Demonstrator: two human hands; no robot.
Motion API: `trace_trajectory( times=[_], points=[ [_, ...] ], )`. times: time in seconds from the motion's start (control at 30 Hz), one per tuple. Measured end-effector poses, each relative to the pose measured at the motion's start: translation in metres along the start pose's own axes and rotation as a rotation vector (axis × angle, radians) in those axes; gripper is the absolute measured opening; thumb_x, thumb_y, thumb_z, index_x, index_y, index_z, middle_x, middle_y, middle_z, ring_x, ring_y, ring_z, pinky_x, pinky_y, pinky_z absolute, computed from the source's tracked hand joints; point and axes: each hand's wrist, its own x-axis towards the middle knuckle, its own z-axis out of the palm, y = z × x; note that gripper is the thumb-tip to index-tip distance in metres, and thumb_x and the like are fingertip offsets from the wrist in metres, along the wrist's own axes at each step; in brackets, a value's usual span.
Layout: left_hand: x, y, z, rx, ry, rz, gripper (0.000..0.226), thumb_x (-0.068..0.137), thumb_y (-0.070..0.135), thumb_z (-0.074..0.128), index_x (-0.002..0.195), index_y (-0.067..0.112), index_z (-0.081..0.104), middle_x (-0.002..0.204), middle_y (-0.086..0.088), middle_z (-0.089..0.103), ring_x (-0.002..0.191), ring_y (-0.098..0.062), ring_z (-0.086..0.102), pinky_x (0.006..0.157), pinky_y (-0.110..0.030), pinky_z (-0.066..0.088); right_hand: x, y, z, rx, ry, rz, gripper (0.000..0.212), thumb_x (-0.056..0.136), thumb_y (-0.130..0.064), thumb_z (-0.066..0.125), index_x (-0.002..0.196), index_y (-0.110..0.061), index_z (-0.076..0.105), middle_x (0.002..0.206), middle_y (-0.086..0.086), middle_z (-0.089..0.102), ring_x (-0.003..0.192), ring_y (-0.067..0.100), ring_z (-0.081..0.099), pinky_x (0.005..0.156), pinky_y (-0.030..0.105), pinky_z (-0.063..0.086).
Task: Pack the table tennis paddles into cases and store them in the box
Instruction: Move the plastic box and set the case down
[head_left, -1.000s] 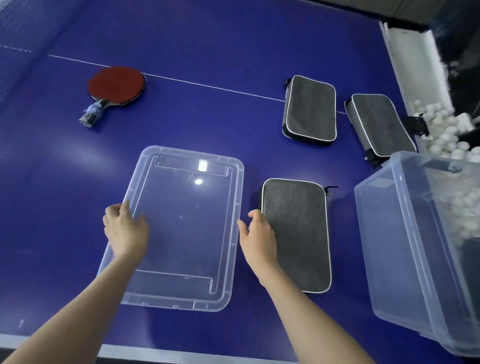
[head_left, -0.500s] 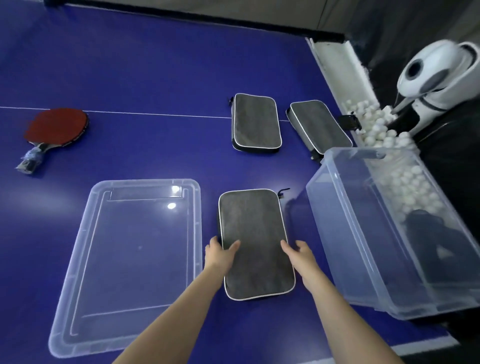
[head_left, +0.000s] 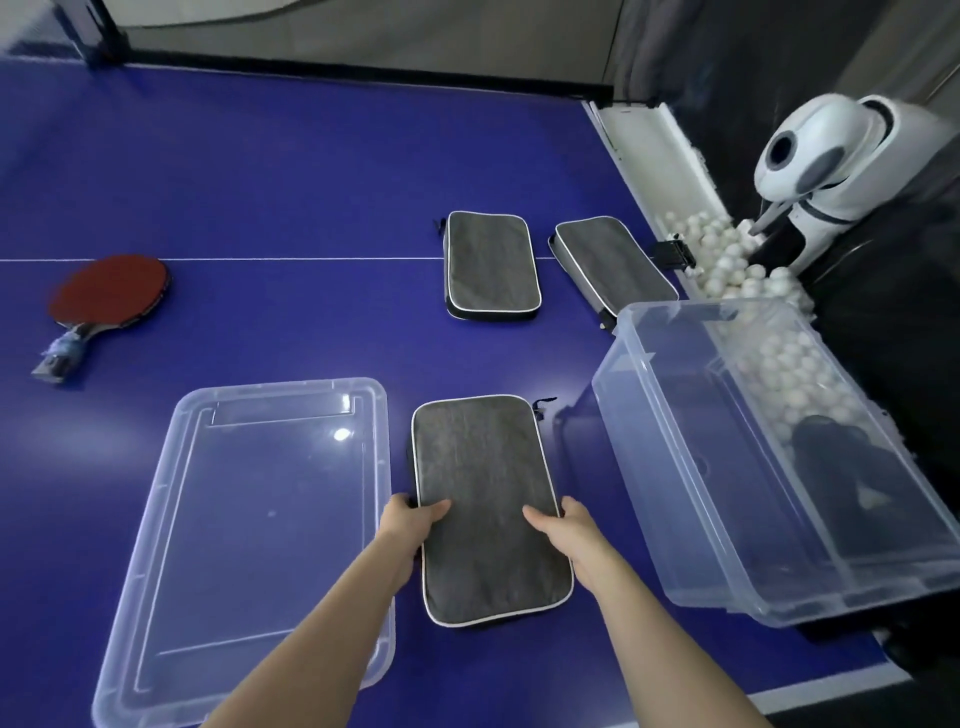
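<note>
A grey paddle case (head_left: 485, 483) with white piping lies flat on the blue table in front of me. My left hand (head_left: 408, 522) grips its left edge, thumb on top. My right hand (head_left: 566, 522) grips its right edge the same way. Two more grey cases lie farther back, one (head_left: 491, 265) flat and one (head_left: 613, 265) tilted by the table's right edge. A red paddle (head_left: 106, 293) lies at the far left. The clear plastic box (head_left: 769, 519) stands at the right with nothing in it. Its clear lid (head_left: 156, 545) lies flat at my left.
A white ball-feeding machine (head_left: 831, 156) stands off the table's right side above a heap of white balls (head_left: 737, 265). The net (head_left: 363, 67) runs across the far end. The table's white near edge (head_left: 831, 691) is close below the box.
Both hands left the lid and moved right onto the near case, first touching its sides, now gripping its two long edges. The view swung to the right.
</note>
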Motion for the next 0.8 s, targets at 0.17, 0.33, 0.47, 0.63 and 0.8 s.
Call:
trace_trajectory(
  times=[0.17,0.33,0.47,0.63,0.8],
  points=[
    [-0.014,0.018,-0.008,-0.063,-0.021,0.138,0.053,0.085,0.015,0.071,0.13,0.005,0.045,0.106,-0.006,0.061,0.082,-0.019,0.061,0.065,-0.031,0.05,-0.007,-0.015,-0.004,0.015,0.008,-0.118,0.05,0.085,-0.033,0.069,0.127,-0.012,0.051,0.128,0.006,0.057,0.112,0.023,0.058,0.095,0.04,0.051],
    [-0.037,0.056,-0.003,-0.076,-0.011,0.305,0.049,0.085,0.023,0.071,0.126,0.008,0.048,0.107,-0.007,0.061,0.077,-0.014,0.061,0.055,-0.025,0.045,-0.022,-0.051,-0.02,0.098,0.061,-0.278,0.03,0.083,-0.036,0.07,0.106,-0.02,0.06,0.108,-0.001,0.068,0.097,0.014,0.065,0.082,0.03,0.054],
    [-0.06,0.094,0.013,-0.075,-0.018,0.453,0.051,0.081,0.03,0.075,0.122,0.01,0.051,0.113,-0.009,0.062,0.092,-0.023,0.065,0.068,-0.032,0.052,-0.035,-0.085,-0.051,0.189,0.084,-0.385,0.026,0.081,-0.037,0.071,0.1,-0.022,0.063,0.101,-0.005,0.072,0.092,0.012,0.069,0.074,0.027,0.054],
    [-0.092,0.128,0.062,-0.042,-0.025,0.568,0.055,0.072,0.04,0.08,0.113,0.017,0.053,0.112,-0.007,0.062,0.1,-0.025,0.065,0.088,-0.046,0.055,-0.051,-0.117,-0.12,0.273,0.131,-0.477,0.025,0.079,-0.031,0.074,0.097,-0.014,0.067,0.091,0.001,0.076,0.084,0.019,0.072,0.07,0.032,0.057],
    [-0.116,0.139,0.148,-0.016,-0.08,0.604,0.054,0.07,0.04,0.081,0.11,0.017,0.053,0.11,-0.004,0.063,0.098,-0.021,0.064,0.089,-0.043,0.054,-0.053,-0.113,-0.205,0.346,0.177,-0.482,0.017,0.083,-0.023,0.071,0.094,-0.01,0.067,0.084,0.005,0.076,0.072,0.017,0.073,0.057,0.027,0.056]
  ],
)
